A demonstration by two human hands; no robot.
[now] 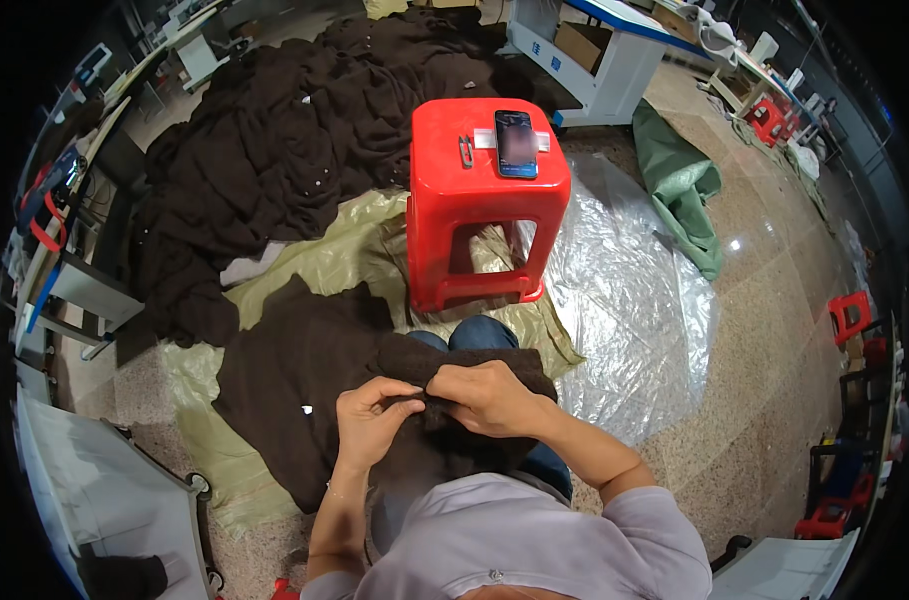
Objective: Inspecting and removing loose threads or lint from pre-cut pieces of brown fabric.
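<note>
A dark brown fabric piece [284, 370] lies across my lap and spreads out to the left, with a small white tag on it. My left hand [369, 425] pinches the cloth between thumb and forefinger. Right beside it, my right hand [489, 398] is closed on the same cloth, fingers bent under. Both hands meet over my lap, and what lies between the fingertips is too small to make out. In front of my knees stands a red plastic stool [444, 180]. On its seat rest a pair of thread snips [466, 151] and a phone [517, 145] with its screen lit.
A large heap of dark brown cloth [264, 140] covers the floor ahead and left. Beneath lie a yellowish plastic sheet [194, 400] and a clear sheet [634, 320]. A green sheet [679, 190] lies further right. Worktables flank the room; a grey wheeled cart [124, 490] stands lower left.
</note>
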